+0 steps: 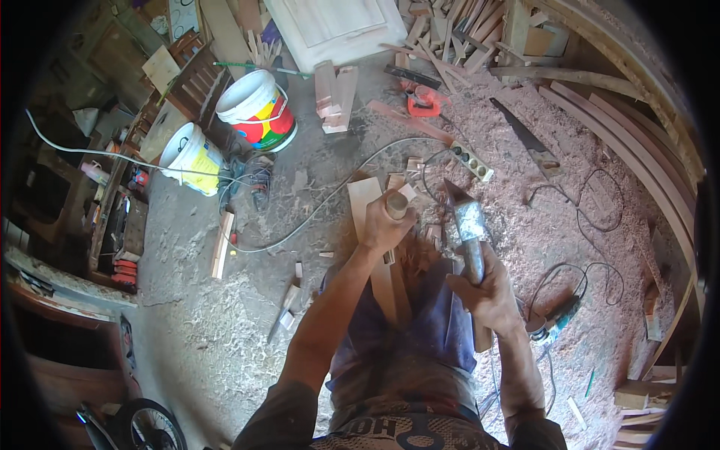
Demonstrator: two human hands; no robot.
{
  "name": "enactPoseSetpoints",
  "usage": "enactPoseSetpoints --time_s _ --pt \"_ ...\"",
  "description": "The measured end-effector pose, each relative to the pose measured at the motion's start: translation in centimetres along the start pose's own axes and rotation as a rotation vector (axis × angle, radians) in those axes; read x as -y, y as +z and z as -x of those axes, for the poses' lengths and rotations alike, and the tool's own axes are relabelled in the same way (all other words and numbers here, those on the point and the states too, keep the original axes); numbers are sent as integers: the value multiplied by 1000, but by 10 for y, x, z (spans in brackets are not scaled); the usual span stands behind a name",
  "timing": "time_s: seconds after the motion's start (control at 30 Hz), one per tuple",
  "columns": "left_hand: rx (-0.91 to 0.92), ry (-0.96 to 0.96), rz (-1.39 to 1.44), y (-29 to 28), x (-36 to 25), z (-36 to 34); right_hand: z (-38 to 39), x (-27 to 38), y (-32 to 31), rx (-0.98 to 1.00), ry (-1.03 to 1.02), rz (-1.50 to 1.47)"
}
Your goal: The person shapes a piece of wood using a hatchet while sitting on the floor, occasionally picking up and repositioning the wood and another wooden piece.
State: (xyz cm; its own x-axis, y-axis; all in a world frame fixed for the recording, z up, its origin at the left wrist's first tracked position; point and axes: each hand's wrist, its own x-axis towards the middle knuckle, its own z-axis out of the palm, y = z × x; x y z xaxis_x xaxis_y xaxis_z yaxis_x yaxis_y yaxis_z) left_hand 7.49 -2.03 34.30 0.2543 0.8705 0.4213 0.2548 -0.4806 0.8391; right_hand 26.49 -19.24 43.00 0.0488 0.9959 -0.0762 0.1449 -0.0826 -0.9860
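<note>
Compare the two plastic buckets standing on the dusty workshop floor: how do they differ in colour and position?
The white plastic bucket with red, green and yellow patches lies farther from the person; the white plastic bucket with a plain yellow band stands nearer and more to the left. The first looks slightly larger, and a white cable crosses in front of the second. Both are open, lidless, round and white inside.

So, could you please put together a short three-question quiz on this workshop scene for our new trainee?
1. True or false: the right hand grips a metal-headed hatchet.
2. What does the left hand hold? A) a round wooden piece B) a handsaw C) a bucket
3. Fill in: a handsaw lies on the ____ covering the floor to the person's right.

Key: 1 true; 2 A; 3 sawdust.
</note>
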Motion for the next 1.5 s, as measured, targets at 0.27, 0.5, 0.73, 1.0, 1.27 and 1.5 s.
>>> enactPoseSetpoints --time_s 0.27,0.5,0.73,1.0,1.27,1.5 --pt "-5 -70 45 -4 12 -2 -16 18 9 29 -72 186" --pt "26 10 -9 -7 2 0 -33 69 11 -10 -351 317" --pt "-50 -56 13 -3 17 -4 -37 73 10 -28 -366 333" --pt "-21 -48 26 -7 15 6 -55 92 8 -90 -509 388" --pt "-6 133 -59 -6 58 20 -103 -10 39 243 -360 1105" --pt "139 -309 -110 -13 41 27 -51 -80 11 -57 -45 710"
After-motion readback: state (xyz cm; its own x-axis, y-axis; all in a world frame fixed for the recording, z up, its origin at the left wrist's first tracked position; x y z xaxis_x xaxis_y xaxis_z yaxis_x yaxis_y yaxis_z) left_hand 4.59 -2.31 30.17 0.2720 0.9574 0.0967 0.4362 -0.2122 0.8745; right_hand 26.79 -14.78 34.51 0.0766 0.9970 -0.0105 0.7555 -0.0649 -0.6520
